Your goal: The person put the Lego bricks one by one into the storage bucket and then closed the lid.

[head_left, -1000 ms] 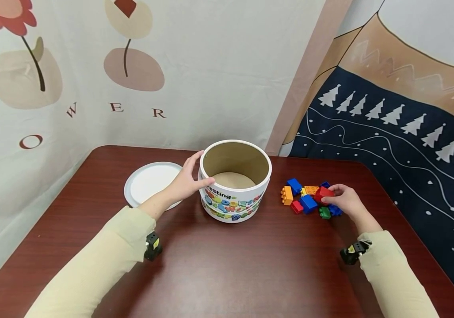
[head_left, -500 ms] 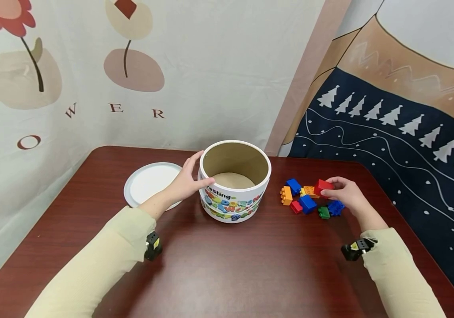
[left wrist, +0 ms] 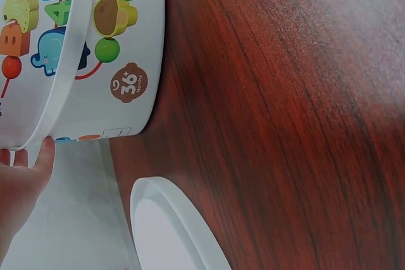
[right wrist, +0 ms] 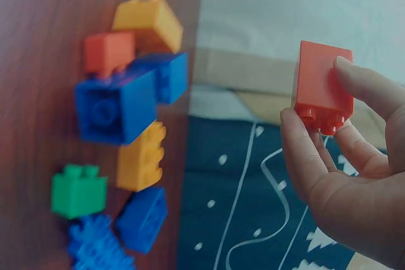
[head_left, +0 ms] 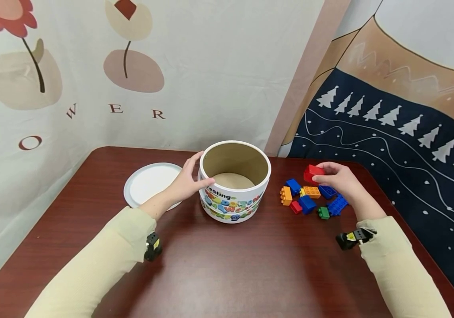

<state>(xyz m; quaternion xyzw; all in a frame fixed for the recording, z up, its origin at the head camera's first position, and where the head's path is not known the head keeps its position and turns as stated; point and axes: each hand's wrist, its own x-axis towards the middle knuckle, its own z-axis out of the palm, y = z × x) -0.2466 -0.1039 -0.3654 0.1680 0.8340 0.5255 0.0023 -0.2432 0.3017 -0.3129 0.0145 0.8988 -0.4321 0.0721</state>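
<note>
My right hand pinches a red toy building brick between thumb and fingers, raised above the pile. In the right wrist view this brick shows its studs pointing down. My left hand rests against the left side of a white round bucket, with thumb and fingers spread along the outside near the rim. The bucket stands upright, its lid off and its bottom bare. Bricks lying below the right hand include a blue one, an orange one and a green one.
A white lid lies flat left of the bucket, partly behind the left forearm. Left of the loose pile are another orange brick and a small red brick. Fabric hangings stand behind the brown table.
My right hand has lifted the red brick off the pile and moved it up and slightly left, uncovering a blue brick. My left hand and the bucket have stayed in place.
</note>
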